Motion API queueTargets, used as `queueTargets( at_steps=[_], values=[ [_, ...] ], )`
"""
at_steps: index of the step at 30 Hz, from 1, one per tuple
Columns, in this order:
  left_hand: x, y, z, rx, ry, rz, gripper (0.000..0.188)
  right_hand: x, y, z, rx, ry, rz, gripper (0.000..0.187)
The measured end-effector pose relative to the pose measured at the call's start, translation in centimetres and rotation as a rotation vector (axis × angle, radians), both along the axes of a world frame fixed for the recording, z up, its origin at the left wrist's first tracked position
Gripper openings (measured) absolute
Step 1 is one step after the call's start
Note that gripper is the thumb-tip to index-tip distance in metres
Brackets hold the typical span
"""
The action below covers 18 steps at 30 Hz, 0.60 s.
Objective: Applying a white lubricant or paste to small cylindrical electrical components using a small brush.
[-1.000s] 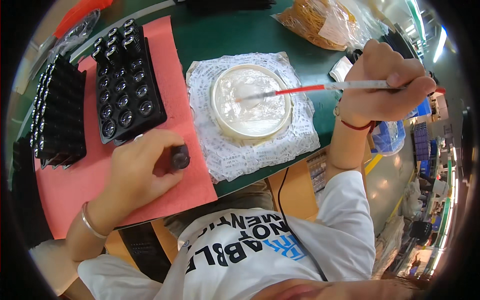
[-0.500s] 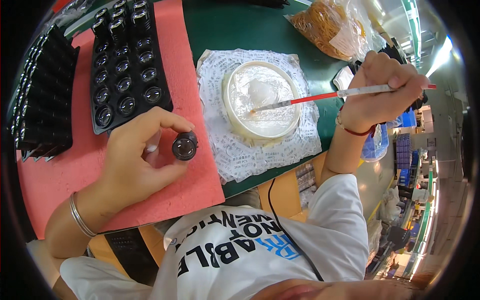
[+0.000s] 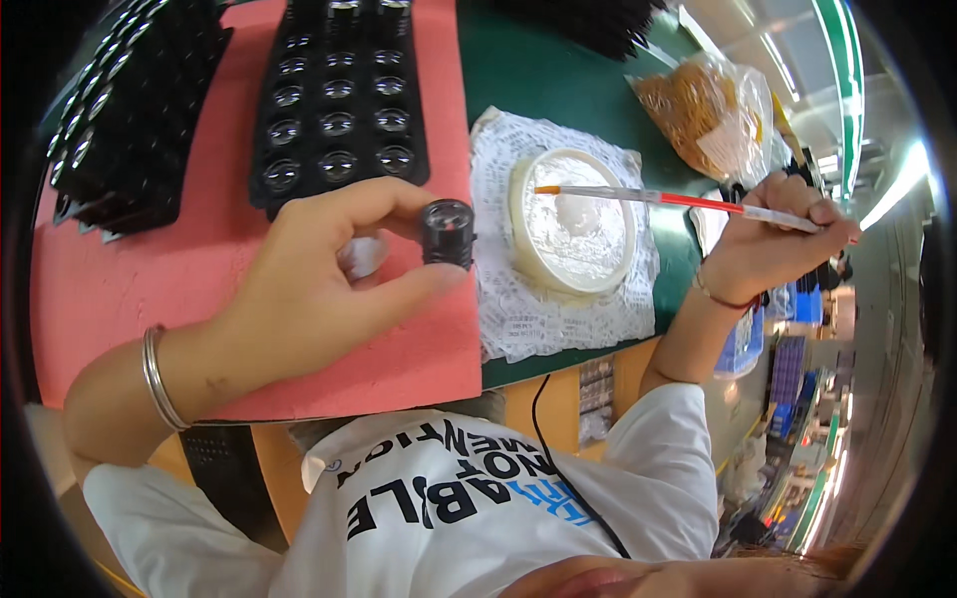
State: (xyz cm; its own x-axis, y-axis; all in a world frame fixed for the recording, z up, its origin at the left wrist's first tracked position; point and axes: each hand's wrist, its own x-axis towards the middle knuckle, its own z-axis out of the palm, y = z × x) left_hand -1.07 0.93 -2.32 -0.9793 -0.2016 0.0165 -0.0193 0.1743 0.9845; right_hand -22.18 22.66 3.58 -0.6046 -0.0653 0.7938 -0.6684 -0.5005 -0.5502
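Note:
Between the thumb and forefinger of my left hand [image 3: 289,289] is a small black lens barrel [image 3: 448,239], tilted so its side and glassy top show. A whitish thing [image 3: 363,256] shows inside the curl of that hand; I cannot make out what it is. My right hand [image 3: 763,239] grips the end of a thin paintbrush [image 3: 688,201] with a red and clear handle. Its brown bristles are over the left part of a round white dish [image 3: 519,234] holding a shiny, translucent substance; whether they touch it I cannot tell. Printed paper [image 3: 508,334] lies beneath the dish.
A black tray [image 3: 311,149] with rows of lens pieces lies on a pink foam mat [image 3: 249,90]. Further left stand stacked black trays [image 3: 150,130]. On the green table [image 3: 498,60] are a bag of rubber bands [image 3: 698,110] and, at the back, black parts [image 3: 588,25].
The view has shifted. My left hand has brought the lens barrel closer to the dish and tipped it to show its side. The bristles have moved from the dish's middle-left toward its left rim.

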Motion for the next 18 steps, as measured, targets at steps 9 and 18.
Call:
queueTargets(
  at_steps=[9, 18],
  values=[
    [0.8, -0.1, -0.3, 0.18, 0.009, -0.012, 0.024, 2.0, -1.0, -0.3, 0.037, -0.086, 0.343, 0.034],
    [0.6, -0.3, 0.2, 0.194, -0.063, -0.072, 0.02, 1.3, -0.6, -0.6, 0.147, -0.06, 0.303, 0.035]
  ],
)
